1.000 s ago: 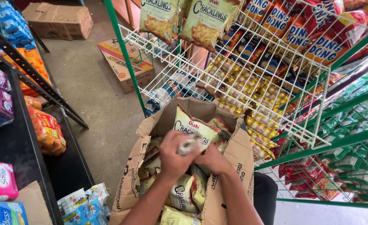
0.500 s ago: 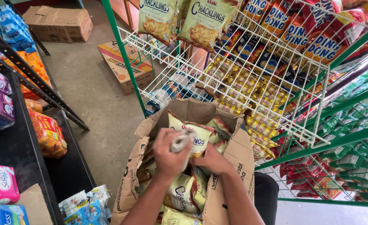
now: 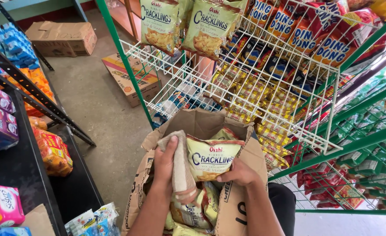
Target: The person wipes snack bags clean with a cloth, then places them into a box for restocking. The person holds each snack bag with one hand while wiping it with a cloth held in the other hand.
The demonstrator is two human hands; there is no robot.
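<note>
An open brown cardboard box [image 3: 201,120] stands below me, holding several pale yellow-green snack bags. My right hand [image 3: 240,173] grips one of those snack bags [image 3: 210,158] by its lower right corner and holds it upright above the box. My left hand [image 3: 164,164] is closed on a beige cloth [image 3: 180,168] that lies against the bag's left side. More bags of the same kind [image 3: 190,212] lie under both hands inside the box.
A white wire rack [image 3: 254,87] on a green frame [image 3: 123,57] holds many snack packs ahead and to the right. Two cardboard boxes [image 3: 61,37] sit on the concrete floor beyond. A dark shelf [image 3: 22,170] with packaged goods runs along the left.
The snack bag has been lifted and turned so its front faces up. My left hand, earlier bunched around the cloth above the bag, now holds the cloth against the bag's left side.
</note>
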